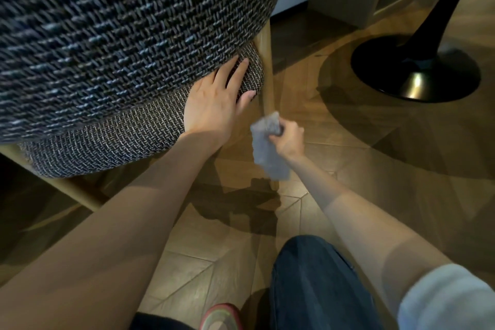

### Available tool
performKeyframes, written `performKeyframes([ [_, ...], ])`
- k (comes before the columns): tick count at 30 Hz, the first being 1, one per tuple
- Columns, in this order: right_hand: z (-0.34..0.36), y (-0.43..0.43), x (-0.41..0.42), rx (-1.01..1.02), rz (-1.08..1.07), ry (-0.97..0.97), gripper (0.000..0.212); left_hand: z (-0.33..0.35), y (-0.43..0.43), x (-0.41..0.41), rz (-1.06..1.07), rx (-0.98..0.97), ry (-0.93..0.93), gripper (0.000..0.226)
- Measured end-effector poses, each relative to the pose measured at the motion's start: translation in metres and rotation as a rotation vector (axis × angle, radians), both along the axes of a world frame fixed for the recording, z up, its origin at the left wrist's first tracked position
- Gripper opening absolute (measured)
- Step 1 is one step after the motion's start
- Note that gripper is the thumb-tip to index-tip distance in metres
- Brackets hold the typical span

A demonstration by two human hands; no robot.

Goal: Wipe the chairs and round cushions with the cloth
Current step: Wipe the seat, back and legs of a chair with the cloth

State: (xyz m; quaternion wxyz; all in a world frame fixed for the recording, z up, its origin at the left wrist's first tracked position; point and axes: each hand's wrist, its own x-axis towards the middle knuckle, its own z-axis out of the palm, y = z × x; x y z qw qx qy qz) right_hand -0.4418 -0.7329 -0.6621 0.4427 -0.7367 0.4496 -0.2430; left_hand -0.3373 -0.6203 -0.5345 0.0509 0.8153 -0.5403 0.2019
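A chair with a dark woven back (112, 35) and a lighter woven seat cushion (120, 139) fills the upper left. My left hand (214, 104) rests flat on the seat's edge with straight fingers. My right hand (288, 136) grips a grey cloth (267, 147) against the chair's light wooden leg (267, 75), roughly halfway down it. The cloth's loose end hangs below my fist and covers part of the leg.
A black pedestal table base (415, 69) stands on the wooden floor (375, 155) at the upper right. Another wooden chair leg (67, 187) runs at the lower left. My knee in dark trousers (316, 284) and a pink slipper (219, 316) are at the bottom.
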Motion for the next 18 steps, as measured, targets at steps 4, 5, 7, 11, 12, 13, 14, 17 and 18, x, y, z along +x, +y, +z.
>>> performKeyframes([
  [4, -0.017, 0.002, -0.022, 0.096, 0.083, 0.184, 0.02, 0.006, 0.002, -0.005, 0.031, 0.055, 0.026, 0.073],
  [5, -0.013, 0.004, -0.026, 0.08, 0.056, 0.152, 0.023, 0.007, 0.001, -0.005, 0.042, 0.067, 0.042, 0.073],
  [7, 0.0, 0.009, -0.029, 0.018, -0.022, 0.098, 0.026, 0.006, -0.002, -0.002, 0.063, 0.078, 0.088, 0.07],
  [11, 0.027, 0.008, -0.027, -0.053, -0.12, 0.003, 0.022, 0.002, -0.004, -0.003, 0.091, 0.137, 0.186, 0.07],
  [12, 0.037, 0.007, -0.027, -0.056, -0.136, 0.02, 0.021, 0.004, -0.003, -0.006, 0.104, 0.15, 0.208, 0.07],
  [13, 0.047, 0.006, -0.026, -0.048, -0.148, 0.05, 0.021, 0.004, -0.003, -0.011, 0.12, 0.144, 0.223, 0.069],
  [14, 0.06, 0.005, -0.027, -0.023, -0.151, 0.089, 0.021, 0.008, -0.001, -0.018, 0.135, 0.135, 0.267, 0.064],
  [17, 0.102, 0.005, -0.037, 0.094, -0.116, 0.187, 0.021, 0.026, 0.005, -0.047, 0.118, 0.127, 0.58, 0.053],
  [18, 0.116, 0.006, -0.043, 0.119, -0.098, 0.22, 0.021, 0.033, 0.007, -0.056, 0.115, 0.16, 0.662, 0.056],
])
